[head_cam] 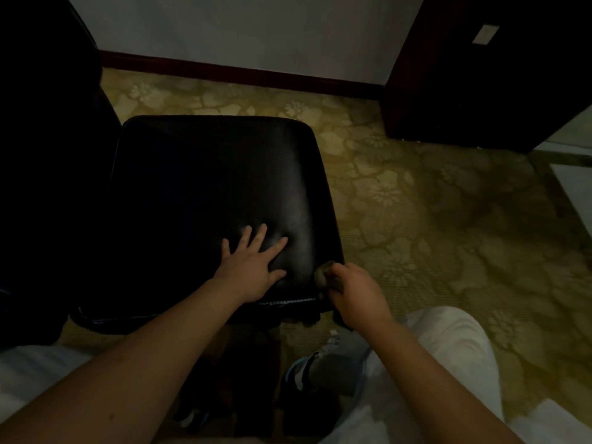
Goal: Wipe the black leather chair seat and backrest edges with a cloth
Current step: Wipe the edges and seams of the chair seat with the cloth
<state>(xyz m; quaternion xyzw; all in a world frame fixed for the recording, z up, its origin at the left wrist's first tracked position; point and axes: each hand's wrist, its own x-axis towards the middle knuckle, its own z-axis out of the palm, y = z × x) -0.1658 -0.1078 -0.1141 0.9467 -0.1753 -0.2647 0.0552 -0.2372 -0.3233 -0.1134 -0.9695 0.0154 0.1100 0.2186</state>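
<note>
readable text: none anywhere, honestly
chair seat (211, 187): plain black leather, no legible tag
pale plate (486, 34): too blurry to read
carpet (416, 219): flower pattern only, no lettering

The chair seat (208, 187) stands on the carpet (416, 203) at mid-view, with the backrest (48, 155) along its 9 o'clock side and the wall (240, 30) and skirting board (240, 73) behind it at 12 o'clock. The left hand (253, 267) lies flat on the seat toward 5 o'clock of its centre, and just beside it at 3 o'clock the right hand (355, 293) holds the cloth (323, 275) at the seat's 5 o'clock corner. A cabinet (480, 75) stands well apart at 2 o'clock from the seat, and a trouser leg (448, 341) and a shoe (320, 363) lie at 6 o'clock from the right hand.
</note>
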